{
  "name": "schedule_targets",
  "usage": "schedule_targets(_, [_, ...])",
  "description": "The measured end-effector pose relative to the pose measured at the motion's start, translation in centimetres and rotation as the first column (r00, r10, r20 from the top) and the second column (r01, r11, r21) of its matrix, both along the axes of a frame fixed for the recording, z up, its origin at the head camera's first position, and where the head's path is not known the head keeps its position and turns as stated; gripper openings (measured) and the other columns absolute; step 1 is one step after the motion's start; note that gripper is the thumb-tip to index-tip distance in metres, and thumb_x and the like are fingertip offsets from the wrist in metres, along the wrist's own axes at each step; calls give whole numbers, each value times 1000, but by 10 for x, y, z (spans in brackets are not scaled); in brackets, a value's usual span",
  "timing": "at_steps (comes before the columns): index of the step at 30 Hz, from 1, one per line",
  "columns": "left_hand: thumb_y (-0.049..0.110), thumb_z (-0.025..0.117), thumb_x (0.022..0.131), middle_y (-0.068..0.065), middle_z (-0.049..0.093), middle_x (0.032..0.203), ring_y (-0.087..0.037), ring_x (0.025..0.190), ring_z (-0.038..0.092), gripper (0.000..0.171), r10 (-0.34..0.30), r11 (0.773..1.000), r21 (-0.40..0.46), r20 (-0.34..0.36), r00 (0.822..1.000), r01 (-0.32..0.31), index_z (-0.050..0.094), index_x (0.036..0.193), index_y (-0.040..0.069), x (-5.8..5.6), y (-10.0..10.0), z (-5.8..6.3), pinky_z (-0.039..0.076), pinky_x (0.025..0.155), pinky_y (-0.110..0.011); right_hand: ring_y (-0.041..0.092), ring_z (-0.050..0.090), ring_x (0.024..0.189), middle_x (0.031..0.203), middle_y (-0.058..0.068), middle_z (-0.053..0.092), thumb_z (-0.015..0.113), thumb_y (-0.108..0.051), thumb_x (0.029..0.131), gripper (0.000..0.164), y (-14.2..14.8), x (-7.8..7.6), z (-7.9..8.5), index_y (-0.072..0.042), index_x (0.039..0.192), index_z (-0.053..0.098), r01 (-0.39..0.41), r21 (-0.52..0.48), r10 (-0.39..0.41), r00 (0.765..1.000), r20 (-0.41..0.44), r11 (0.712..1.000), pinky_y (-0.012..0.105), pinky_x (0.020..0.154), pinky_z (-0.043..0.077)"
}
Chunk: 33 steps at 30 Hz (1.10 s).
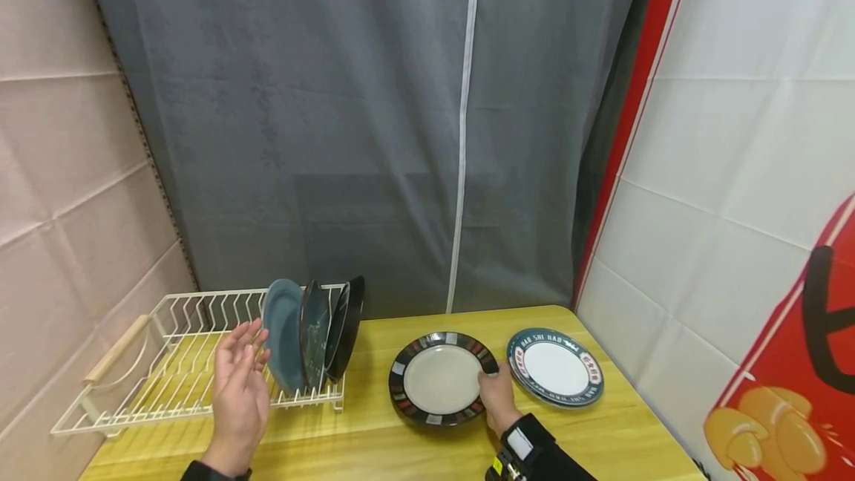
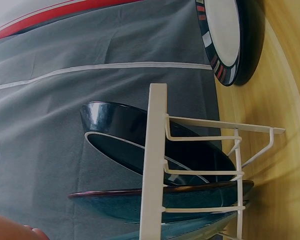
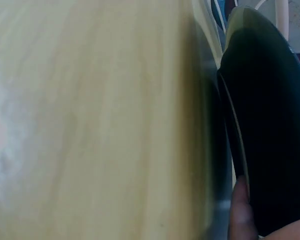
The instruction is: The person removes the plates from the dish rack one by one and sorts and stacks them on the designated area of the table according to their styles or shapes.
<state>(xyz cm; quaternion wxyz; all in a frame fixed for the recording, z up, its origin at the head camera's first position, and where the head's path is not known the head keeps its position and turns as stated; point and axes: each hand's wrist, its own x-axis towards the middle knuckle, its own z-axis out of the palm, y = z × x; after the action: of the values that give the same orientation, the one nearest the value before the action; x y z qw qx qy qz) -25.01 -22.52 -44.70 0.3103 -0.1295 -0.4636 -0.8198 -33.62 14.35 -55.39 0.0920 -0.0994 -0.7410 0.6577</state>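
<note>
In the head view, my right hand [image 1: 499, 398] grips the right edge of a cream-centred plate [image 1: 441, 384] with a dark patterned rim. The right wrist view shows its dark underside [image 3: 270, 125], tilted, with a thumb at the edge. My left hand [image 1: 239, 392] is raised, its fingers loosely extended, holding nothing, in front of the white wire dish rack [image 2: 154, 160]. Standing in the rack's right end are a blue plate [image 1: 283, 336], a dark teal plate [image 1: 314, 332] and a black dish [image 1: 347, 325]. Only a bit of the left hand shows in the left wrist view.
A plate with a lettered blue-green rim [image 1: 556, 368] lies on the wooden table [image 1: 374, 451] at the right. The rack has a wooden handle [image 1: 116, 349] at its left end. A grey curtain [image 1: 374, 132] hangs behind; light wall coverings flank both sides.
</note>
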Motion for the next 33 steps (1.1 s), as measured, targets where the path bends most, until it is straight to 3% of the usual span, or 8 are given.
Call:
schedule_targets(5, [5,35,121,9,66,145,-6,129,60,35,-2,1000,3,2,1000,2,56,144,20,0,-1,-1,44,106,-21,59,53,140,150,47,46,49,-10,114,52,1,3,7,24,150,33,-52,-45,55,996,70,998,66,124,47])
schedule_targets(10, [6,36,121,10,66,143,-5,128,60,33,15,1000,0,30,999,-15,55,144,19,2,-2,-1,44,106,-21,54,58,135,144,44,51,48,-11,112,52,1,3,10,25,148,38,-65,-82,74,992,105,995,61,119,52])
schedule_targets(20, [5,36,121,10,66,143,-6,128,60,34,17,1000,-2,25,1000,-17,56,144,19,3,-4,-7,44,105,-21,58,49,142,153,50,38,49,-5,107,62,2,3,11,27,155,25,-41,-80,49,994,100,996,65,125,46])
schedule_targets(25, [5,36,121,10,66,143,-5,128,60,34,13,1000,5,35,999,-13,56,145,19,2,-6,-9,44,106,-20,55,51,139,152,47,39,50,-6,107,63,1,6,11,24,156,24,-42,-77,49,994,93,996,60,121,48])
schedule_targets(33, [7,35,121,10,64,143,-5,130,57,33,27,1000,10,67,997,-28,54,145,21,1,-10,-8,41,107,-22,60,41,151,163,48,33,52,-15,107,69,4,7,14,19,161,26,-28,-16,29,996,83,999,65,129,42])
